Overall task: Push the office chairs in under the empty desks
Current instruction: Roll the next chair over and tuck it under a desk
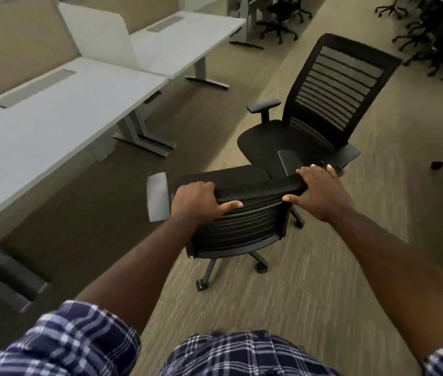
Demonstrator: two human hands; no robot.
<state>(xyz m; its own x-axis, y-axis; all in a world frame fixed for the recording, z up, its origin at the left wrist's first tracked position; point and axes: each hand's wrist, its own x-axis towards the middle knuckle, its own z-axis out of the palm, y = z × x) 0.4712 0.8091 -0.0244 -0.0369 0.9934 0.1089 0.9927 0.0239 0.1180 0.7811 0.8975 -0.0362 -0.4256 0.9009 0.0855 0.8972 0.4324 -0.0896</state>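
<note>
On the carpeted aisle beside a row of white desks, a person stands behind a black office chair [238,213], both hands on the top edge of its mesh backrest. Left hand [201,202]: fingers curled over the top rail near its left corner, thumb pressed on the back face, clamped on the rail. Right hand [320,189]: flatter grip at the right corner, fingers spread over the rail, thumb stretched along the back; fingertips partly hidden over the edge. Plaid sleeves [60,340] cut off at the bottom edge.

Held chair sits out in the aisle, apart from the near desk [52,126], not under it. Seat mostly hidden by the backrest; one armrest at its left reads pale and blurred. Second black chair [320,109] stands just beyond, its seat close to the held chair, contact unclear. Far desk [185,42] behind a white divider panel [98,33]. More chairs at the top right corner, blurred. Another chair at the lower left edge, cut off, partly tucked under the near desk.
</note>
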